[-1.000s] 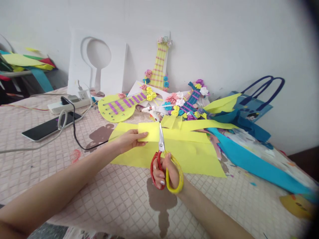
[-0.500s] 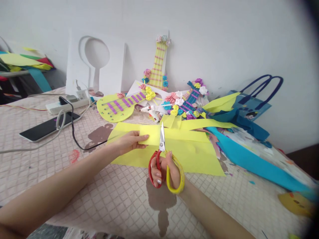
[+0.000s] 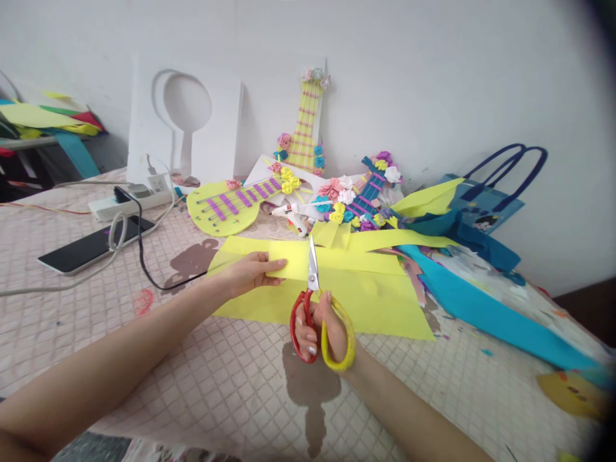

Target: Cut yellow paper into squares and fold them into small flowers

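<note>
My left hand (image 3: 250, 273) pinches the near edge of a folded yellow paper strip (image 3: 294, 259), thumb on top, holding it over a larger yellow sheet (image 3: 380, 301) on the table. My right hand (image 3: 321, 326) grips scissors (image 3: 314, 301) with one red and one yellow handle loop, fingers through the loops. The blades point away from me and stand nearly closed across the strip, just right of my left fingertips.
Behind the sheet lie yellow and blue paper guitars (image 3: 231, 205) with paper flowers, and a glue gun (image 3: 293, 217). A phone (image 3: 91, 247), cables and a power strip (image 3: 129, 202) sit left. Blue paper (image 3: 486, 308) and a blue bag (image 3: 486, 205) lie right. White foam board (image 3: 185, 125) leans on the wall.
The scissors and my right hand shifted slightly; the blades stay in the yellow strip. My left hand keeps its pinch in the same place.
</note>
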Motion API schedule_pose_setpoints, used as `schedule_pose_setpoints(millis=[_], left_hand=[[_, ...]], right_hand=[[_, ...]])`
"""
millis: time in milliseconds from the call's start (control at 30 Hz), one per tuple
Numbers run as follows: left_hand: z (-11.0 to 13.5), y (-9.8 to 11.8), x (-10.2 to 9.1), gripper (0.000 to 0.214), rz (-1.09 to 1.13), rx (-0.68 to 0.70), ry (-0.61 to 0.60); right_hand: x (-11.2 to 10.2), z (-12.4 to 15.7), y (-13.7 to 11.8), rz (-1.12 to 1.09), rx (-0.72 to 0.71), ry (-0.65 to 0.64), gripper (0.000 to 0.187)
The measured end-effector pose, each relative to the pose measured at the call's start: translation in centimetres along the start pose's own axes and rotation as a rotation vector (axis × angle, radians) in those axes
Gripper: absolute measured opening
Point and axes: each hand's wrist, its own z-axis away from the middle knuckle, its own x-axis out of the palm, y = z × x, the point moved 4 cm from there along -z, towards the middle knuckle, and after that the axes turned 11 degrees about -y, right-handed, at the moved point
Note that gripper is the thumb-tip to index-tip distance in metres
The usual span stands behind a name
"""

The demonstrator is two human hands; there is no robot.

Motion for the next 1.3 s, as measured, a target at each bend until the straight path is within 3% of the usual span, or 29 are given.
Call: schedule_pose_setpoints(millis=[300,567,767,900,1000,1100,1167,1300], left_hand=[[0.0,0.1,-0.2,0.022,-0.038,-0.005,0.000],[0.3,-0.5,0.8,0.032,-0.178,-0.066,-0.125],[0.9,-0.9,1.6,0.030,-0.337,-0.118,-0.230],[0.9,-1.3,1.7,0.026,-0.348,-0.150,-0.263],[0.5,-0.8,0.6,0.026,-0.372,-0.135,-0.144],[0.1,1.1,-1.8,0.022,-0.483,0.024,0.090],[0.1,2.7,-3.5,0.017,-0.640,0.152,0.286],[0.0,4.3,-5.6,0.026,-0.837,0.257,0.446]], right_hand=[[-0.3,0.1,-1.0,0.078,-0.050,0.095,0.060],[-2.0,0.7,-4.8,0.366,-0.306,0.429,0.036],[-2.3,0.5,-5.2,0.438,-0.307,0.370,0.029],[-2.4,0.6,-5.0,0.488,-0.276,0.432,0.024],[-2.7,0.8,-5.3,0.554,-0.265,0.534,0.022],[-3.1,1.0,-5.9,0.546,-0.283,0.605,0.023],[-3.2,1.0,-6.2,0.504,-0.314,0.613,0.024],[-3.3,0.9,-6.3,0.461,-0.333,0.591,0.026]])
